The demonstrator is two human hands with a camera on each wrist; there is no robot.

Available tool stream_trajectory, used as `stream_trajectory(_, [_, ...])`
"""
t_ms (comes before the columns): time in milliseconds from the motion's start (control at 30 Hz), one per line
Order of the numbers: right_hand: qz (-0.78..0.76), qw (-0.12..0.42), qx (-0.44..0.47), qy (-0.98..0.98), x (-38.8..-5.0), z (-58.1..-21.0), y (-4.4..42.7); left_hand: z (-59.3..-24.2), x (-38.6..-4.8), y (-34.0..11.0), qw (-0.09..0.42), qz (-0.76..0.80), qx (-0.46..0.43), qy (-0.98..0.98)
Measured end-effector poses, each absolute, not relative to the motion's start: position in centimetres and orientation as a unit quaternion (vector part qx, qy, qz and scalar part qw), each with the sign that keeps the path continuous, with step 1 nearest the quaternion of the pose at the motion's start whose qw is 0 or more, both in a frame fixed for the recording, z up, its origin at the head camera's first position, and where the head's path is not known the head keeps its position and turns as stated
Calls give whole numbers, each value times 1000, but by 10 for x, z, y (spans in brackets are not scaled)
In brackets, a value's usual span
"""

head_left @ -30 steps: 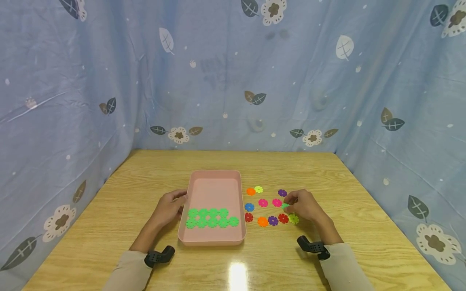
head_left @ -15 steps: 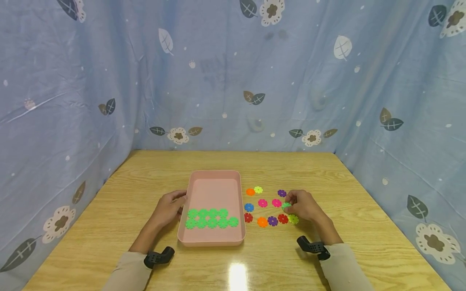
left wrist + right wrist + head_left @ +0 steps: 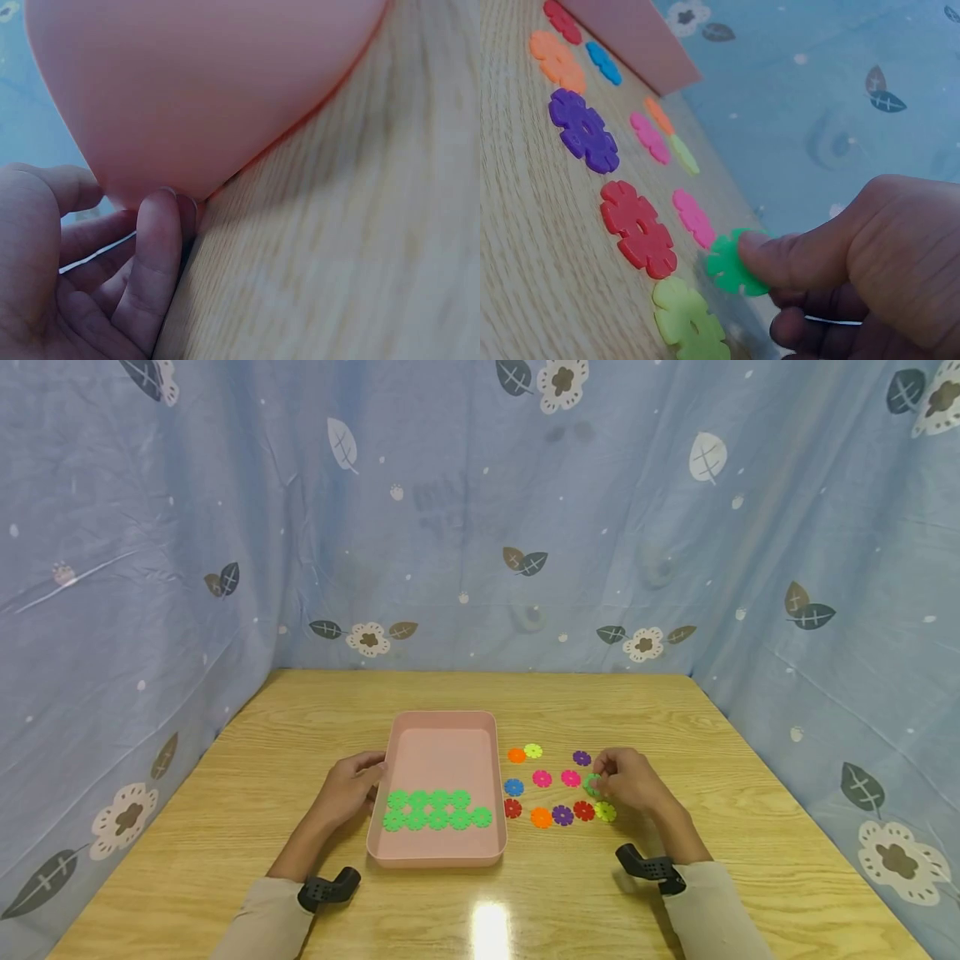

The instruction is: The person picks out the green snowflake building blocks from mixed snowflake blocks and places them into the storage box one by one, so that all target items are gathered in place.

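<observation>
My left hand (image 3: 346,789) holds the left side of a pink tray (image 3: 442,862), one finger at its rim and other fingertips against the outer wall. In the left wrist view those fingers (image 3: 156,232) are bent against the wall low down near the table. Inside the tray, green flower-shaped plastic discs (image 3: 438,819) lie in two rows at the near end. My right hand (image 3: 628,781) pinches another green flower disc (image 3: 730,268) by its edge, the thumb on its face. It appears tilted, just above the table. A yellow-green disc (image 3: 688,322) and a red disc (image 3: 637,229) lie close below it.
More flower discs lie on the wooden table (image 3: 570,893) right of the tray: purple (image 3: 582,758), pink (image 3: 542,778), blue (image 3: 513,787), orange (image 3: 542,817) and other colours. A blue patterned curtain (image 3: 465,518) closes off the back and sides.
My right hand has shifted slightly right, and the green disc, earlier flat at its fingertips, is now tilted up in its pinch. My left hand and the tray stay put.
</observation>
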State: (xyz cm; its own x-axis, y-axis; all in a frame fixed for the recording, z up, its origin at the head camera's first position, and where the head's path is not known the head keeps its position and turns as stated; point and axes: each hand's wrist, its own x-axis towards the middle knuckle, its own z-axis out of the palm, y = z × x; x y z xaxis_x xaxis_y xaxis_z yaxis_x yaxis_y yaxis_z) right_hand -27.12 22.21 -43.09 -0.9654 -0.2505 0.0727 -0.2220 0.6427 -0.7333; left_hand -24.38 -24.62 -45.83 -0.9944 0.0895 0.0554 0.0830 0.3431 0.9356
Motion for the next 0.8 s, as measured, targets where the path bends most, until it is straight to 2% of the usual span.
stream_trajectory(467, [-423,-53,-128,895,-275,-422,208,-458,-244,-246,2,570,50,820])
stream_trajectory(800, [-413,-60,-153,896,-281,-411,191,-459,-244,-246,2,569,47,821])
